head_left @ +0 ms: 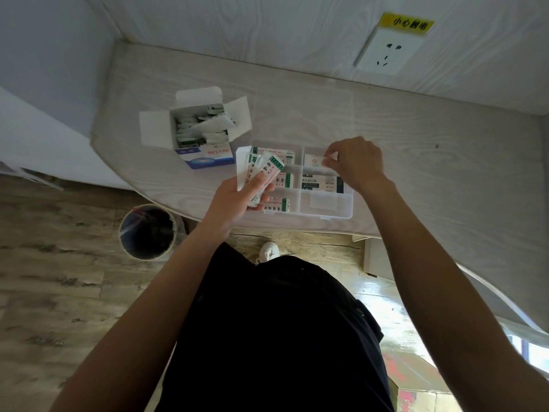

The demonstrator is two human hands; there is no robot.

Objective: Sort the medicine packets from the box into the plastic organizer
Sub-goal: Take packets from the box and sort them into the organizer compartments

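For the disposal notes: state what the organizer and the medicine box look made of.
Organizer: clear, glossy hard plastic, apparently; the tabletop and packets show through its walls. Medicine box: thin matte paperboard, apparently; folded white flaps, printed blue front.

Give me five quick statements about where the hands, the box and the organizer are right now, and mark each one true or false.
1. The left hand holds a fan of several medicine packets. True.
2. The right hand is reaching into the box. False: it pinches a single packet over the far right compartment of the plastic organizer.
3. The box stands open with packets inside. True.
4. The organizer is empty. False: packets lie in several compartments.
5. The box sits to the right of the organizer. False: it sits to the organizer's left, farther back on the table.
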